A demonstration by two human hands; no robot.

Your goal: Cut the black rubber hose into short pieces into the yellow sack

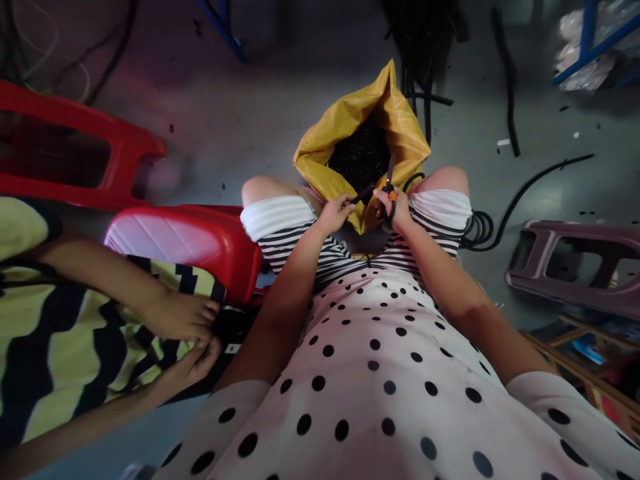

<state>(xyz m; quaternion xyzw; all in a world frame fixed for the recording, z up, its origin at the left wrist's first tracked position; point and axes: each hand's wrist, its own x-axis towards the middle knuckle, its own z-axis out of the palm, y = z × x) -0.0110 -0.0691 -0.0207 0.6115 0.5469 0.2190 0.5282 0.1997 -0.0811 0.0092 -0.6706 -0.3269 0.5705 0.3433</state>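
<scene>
Dressed in a white, short-sleeved top point(357, 387) with black polka dots scattered across the front and onto both sleeves point(540, 400), plus black-and-white bottoms point(295, 250), narrowly striped over the thighs and finished in plain white bands point(277, 217) near the knees.

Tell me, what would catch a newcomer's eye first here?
Probably the bright yellow sack, gaping open in the upper middle, with dark bits inside. At its near edge, the right hand holds scissors and the left hand a thin black piece. Off to the left, a glossy red stool stands out.
</scene>
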